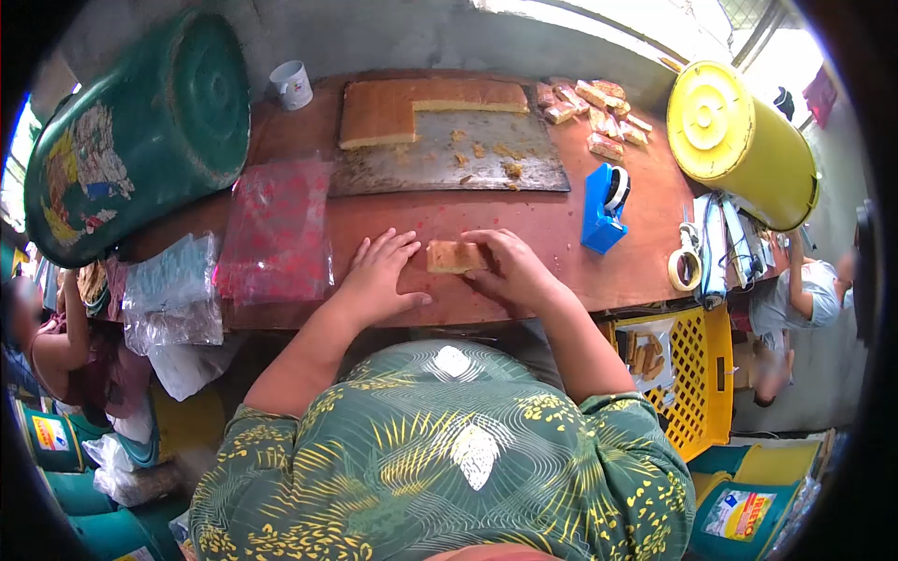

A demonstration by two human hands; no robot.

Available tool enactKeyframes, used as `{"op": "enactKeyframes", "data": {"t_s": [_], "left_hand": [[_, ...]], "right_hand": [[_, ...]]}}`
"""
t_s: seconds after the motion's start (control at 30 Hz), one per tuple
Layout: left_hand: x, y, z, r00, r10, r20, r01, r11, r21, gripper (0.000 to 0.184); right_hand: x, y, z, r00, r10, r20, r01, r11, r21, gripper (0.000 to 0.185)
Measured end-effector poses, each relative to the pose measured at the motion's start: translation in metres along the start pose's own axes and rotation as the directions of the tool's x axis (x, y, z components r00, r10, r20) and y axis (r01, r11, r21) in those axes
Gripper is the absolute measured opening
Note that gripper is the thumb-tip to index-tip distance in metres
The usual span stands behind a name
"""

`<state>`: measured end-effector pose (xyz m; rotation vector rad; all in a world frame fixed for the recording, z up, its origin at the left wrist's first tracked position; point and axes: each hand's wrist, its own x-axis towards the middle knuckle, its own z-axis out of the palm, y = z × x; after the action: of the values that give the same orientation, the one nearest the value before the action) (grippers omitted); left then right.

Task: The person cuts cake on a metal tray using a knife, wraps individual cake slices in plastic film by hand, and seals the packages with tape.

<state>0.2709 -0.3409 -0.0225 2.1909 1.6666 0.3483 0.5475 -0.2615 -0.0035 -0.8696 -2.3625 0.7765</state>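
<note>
A small rectangular slice of cake (449, 257) lies at the near middle of the table. My right hand (514, 271) grips its right end between thumb and fingers. My left hand (376, 280) rests on the tabletop left of the slice, fingers spread, apart from it and holding nothing. Whether clear film covers the slice I cannot tell. Beyond my hands, a sheet cake (379, 114) with its near right part cut away sits on a dark metal tray (440, 176) strewn with crumbs. Red-printed clear plastic wrappers (276, 224) lie left of my left hand.
Several wrapped cake pieces (603, 110) are heaped at the back right. A blue tape dispenser (601, 210) stands right of my hands. Green (201, 103) and yellow (744, 131) containers flank the table (636, 271). A yellow crate (697, 374) is below right; people are at both sides.
</note>
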Motion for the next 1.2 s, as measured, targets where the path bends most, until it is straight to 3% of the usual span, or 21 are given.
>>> {"op": "enactKeyframes", "data": {"t_s": [0.13,0.27,0.33,0.43,0.5,0.6,0.63,0.7,0.73,0.87,0.97,1.0,1.1,1.2], "left_hand": [[0.002,-0.001,-0.006,1.0,0.006,0.013,-0.005,1.0,-0.021,0.096],[0.001,-0.002,-0.003,1.0,0.015,0.002,-0.015,1.0,-0.013,0.096],[0.002,-0.002,-0.004,1.0,0.01,0.028,-0.01,1.0,-0.008,0.099],[0.003,-0.002,-0.007,0.998,0.061,-0.031,-0.06,0.997,0.044,0.086],[0.021,-0.01,-0.012,0.99,0.069,-0.124,-0.081,0.993,-0.087,0.069],[0.06,-0.017,-0.004,0.922,0.103,-0.373,-0.166,0.976,-0.142,0.05],[0.074,-0.015,0.0,0.877,0.119,-0.466,-0.203,0.97,-0.133,0.044],[0.094,-0.009,0.005,0.905,0.11,-0.411,-0.164,0.982,-0.097,0.041],[0.103,-0.007,0.009,0.923,0.087,-0.375,-0.119,0.991,-0.065,0.042],[0.121,0.01,-0.018,0.993,-0.002,-0.117,0.003,1.0,0.006,0.035],[0.118,0.027,-0.049,0.994,-0.03,0.104,0.058,0.958,-0.282,0.026],[0.114,0.031,-0.054,0.993,0.039,0.112,0.01,0.913,-0.408,0.027],[0.093,0.039,-0.058,0.968,0.236,0.09,-0.097,0.674,-0.732,0.034],[0.068,0.045,-0.056,0.98,0.19,0.051,-0.111,0.749,-0.654,0.046]], "right_hand": [[0.0,0.025,0.009,0.997,-0.048,0.052,0.05,0.998,-0.03,0.053],[-0.003,0.023,0.005,0.995,0.0,0.102,0.005,0.999,-0.048,0.054],[-0.006,0.019,0.004,0.998,0.024,0.064,-0.02,0.998,-0.064,0.058],[-0.028,0.008,0.005,0.996,-0.029,-0.082,0.015,0.986,-0.169,0.063],[-0.056,0.007,0.004,0.981,-0.092,-0.171,0.05,0.97,-0.239,0.064],[-0.093,-0.012,0.002,0.985,-0.145,0.089,0.161,0.964,-0.212,0.059],[-0.097,-0.01,0.006,0.984,-0.163,0.069,0.175,0.948,-0.266,0.058],[-0.101,-0.008,0.011,0.98,-0.197,0.032,0.195,0.903,-0.384,0.056],[-0.097,-0.013,0.013,0.972,-0.231,-0.049,0.187,0.88,-0.436,0.041],[-0.079,-0.02,0.023,0.931,-0.347,-0.112,0.29,0.891,-0.349,0.009],[-0.06,-0.027,0.012,0.961,-0.273,-0.046,0.247,0.922,-0.296,0.011],[-0.051,-0.03,0.002,0.972,-0.235,-0.023,0.215,0.921,-0.326,0.012],[-0.017,-0.049,-0.019,0.831,-0.401,-0.386,0.13,0.814,-0.565,0.011],[0.0,-0.033,-0.035,0.873,-0.434,-0.221,0.289,0.827,-0.481,0.013]]}}
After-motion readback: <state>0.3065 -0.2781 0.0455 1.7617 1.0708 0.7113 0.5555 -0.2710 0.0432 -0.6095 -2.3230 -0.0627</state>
